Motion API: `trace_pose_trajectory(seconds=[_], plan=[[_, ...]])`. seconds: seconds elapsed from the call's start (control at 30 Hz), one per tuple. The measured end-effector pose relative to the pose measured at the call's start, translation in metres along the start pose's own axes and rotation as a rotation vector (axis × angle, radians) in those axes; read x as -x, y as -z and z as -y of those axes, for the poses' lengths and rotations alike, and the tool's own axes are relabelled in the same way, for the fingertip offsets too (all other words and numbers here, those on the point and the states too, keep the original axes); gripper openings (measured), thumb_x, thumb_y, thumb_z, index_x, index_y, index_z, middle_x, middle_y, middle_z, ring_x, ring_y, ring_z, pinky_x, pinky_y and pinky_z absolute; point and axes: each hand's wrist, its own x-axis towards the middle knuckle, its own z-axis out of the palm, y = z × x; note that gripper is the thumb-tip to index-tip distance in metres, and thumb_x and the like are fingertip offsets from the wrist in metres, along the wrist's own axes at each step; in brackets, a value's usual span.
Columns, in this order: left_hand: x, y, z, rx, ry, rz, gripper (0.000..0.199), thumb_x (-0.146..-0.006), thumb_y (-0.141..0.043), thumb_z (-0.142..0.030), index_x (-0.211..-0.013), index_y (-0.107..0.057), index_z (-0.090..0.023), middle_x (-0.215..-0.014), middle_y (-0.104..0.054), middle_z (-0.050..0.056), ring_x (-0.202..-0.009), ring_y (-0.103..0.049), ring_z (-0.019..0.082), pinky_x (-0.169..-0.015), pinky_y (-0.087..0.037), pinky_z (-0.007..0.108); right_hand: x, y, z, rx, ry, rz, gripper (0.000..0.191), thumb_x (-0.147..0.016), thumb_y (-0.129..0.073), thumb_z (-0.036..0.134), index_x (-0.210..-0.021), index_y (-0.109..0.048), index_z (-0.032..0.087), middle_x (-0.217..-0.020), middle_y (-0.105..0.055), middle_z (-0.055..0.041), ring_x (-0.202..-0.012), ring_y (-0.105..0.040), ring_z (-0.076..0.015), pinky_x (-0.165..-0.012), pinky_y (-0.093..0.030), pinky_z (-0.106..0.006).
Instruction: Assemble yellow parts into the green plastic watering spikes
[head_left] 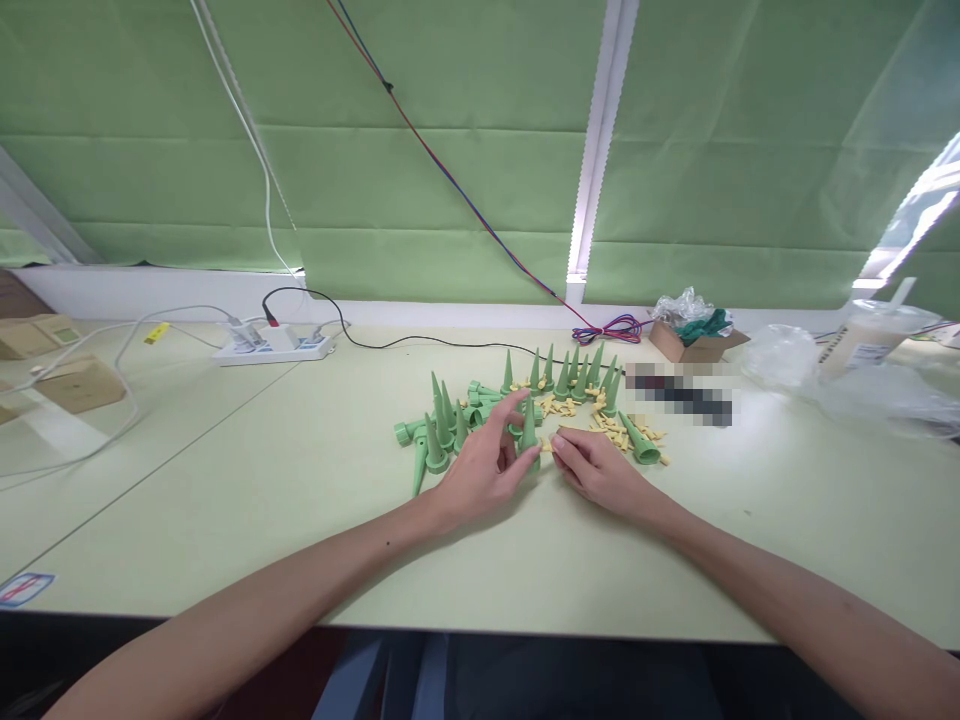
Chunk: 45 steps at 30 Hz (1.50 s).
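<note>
The green cone [529,425] stands upright in the left hand [476,478], held between fingers and thumb near the table's middle; the right hand [604,475] pinches a small yellow piece [547,447] at its side, the hands close but apart; a loose pinch could lose so tiny a piece among the scattered yellow pieces [616,433], and a nudge from the left hand might topple the upright cones [436,450] beside it; the pale table [300,520] also bears a power strip [315,348]; green blinds [450,200] hang behind.
</note>
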Motion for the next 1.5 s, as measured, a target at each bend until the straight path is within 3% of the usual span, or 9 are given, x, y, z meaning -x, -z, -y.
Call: trace_pose_trajectory(seconds=[0.1, 0.17, 0.3, 0.4, 0.73, 1.17, 1.5], plan=[[0.0004, -0.0005, -0.0016, 0.053, 0.031, -0.022, 0.072, -0.092, -0.059, -0.026, -0.151, -0.017, -0.029, -0.103, -0.062, 0.004, -0.053, -0.051, 0.005, -0.052, -0.045, 0.02, 0.0012, 0.0007, 0.0014, 0.022, 0.035, -0.038, 0.043, -0.104, -0.037, 0.042, -0.066, -0.04, 0.021, -0.056, -0.042, 0.0037, -0.052, -0.037, -0.0126, -0.055, -0.031, -0.029], [-0.0004, 0.0001, -0.0024, 0.061, 0.035, -0.001, 0.068, -0.092, -0.06, -0.025, -0.149, -0.022, -0.027, -0.104, -0.063, 0.005, -0.054, -0.053, 0.006, -0.053, -0.046, 0.021, 0.0017, 0.0011, 0.002, 0.04, 0.054, -0.052, 0.042, -0.104, -0.037, 0.041, -0.067, -0.039, 0.021, -0.058, -0.043, 0.0034, -0.053, -0.037, -0.0128, -0.056, -0.031, -0.029], [-0.0029, 0.0007, -0.0013, 0.012, -0.033, 0.041, 0.029, -0.093, -0.061, -0.027, -0.12, -0.054, -0.02, -0.105, -0.064, 0.006, -0.062, -0.056, 0.008, -0.057, -0.05, 0.023, 0.0021, 0.0016, 0.0035, 0.076, 0.069, -0.066, 0.04, -0.103, -0.039, 0.041, -0.067, -0.038, 0.022, -0.058, -0.042, 0.0036, -0.053, -0.036, -0.0127, -0.055, -0.029, -0.029], [-0.004, 0.0002, -0.0002, 0.007, -0.102, 0.01, 0.014, -0.094, -0.059, -0.027, -0.104, -0.062, -0.017, -0.106, -0.062, 0.008, -0.067, -0.058, 0.009, -0.054, -0.05, 0.021, 0.0023, 0.0017, 0.0045, 0.097, 0.073, -0.07, 0.039, -0.102, -0.04, 0.04, -0.069, -0.039, 0.021, -0.058, -0.041, 0.0042, -0.052, -0.035, -0.0124, -0.054, -0.027, -0.029], [-0.0027, 0.0035, 0.0022, -0.161, -0.312, -0.012, 0.017, -0.096, -0.055, -0.021, -0.109, -0.065, -0.018, -0.106, -0.065, 0.009, -0.069, -0.06, 0.01, -0.058, -0.048, 0.022, 0.0024, 0.001, 0.0023, 0.122, 0.091, -0.054, 0.034, -0.102, -0.04, 0.038, -0.073, -0.043, 0.021, -0.059, -0.042, 0.0044, -0.053, -0.035, -0.0125, -0.055, -0.028, -0.029], [-0.0039, 0.0026, -0.0009, -0.079, -0.374, -0.04, 0.014, -0.095, -0.054, -0.017, -0.102, -0.066, -0.018, -0.096, -0.07, 0.008, -0.083, -0.067, 0.015, -0.069, -0.056, 0.024, 0.0029, 0.0006, 0.0042, 0.132, 0.12, -0.056, 0.037, -0.102, -0.04, 0.039, -0.07, -0.039, 0.021, -0.058, -0.037, 0.0049, -0.053, -0.034, -0.0119, -0.055, -0.027, -0.028], [-0.0035, 0.004, -0.0043, -0.058, -0.405, -0.029, 0.013, -0.095, -0.052, -0.013, -0.099, -0.064, -0.016, -0.091, -0.069, 0.008, -0.078, -0.065, 0.015, -0.064, -0.053, 0.024, 0.0035, -0.0017, 0.0042, 0.137, 0.13, -0.055, 0.039, -0.102, -0.038, 0.041, -0.068, -0.036, 0.021, -0.058, -0.035, 0.0052, -0.053, -0.032, -0.0117, -0.054, -0.027, -0.028]])
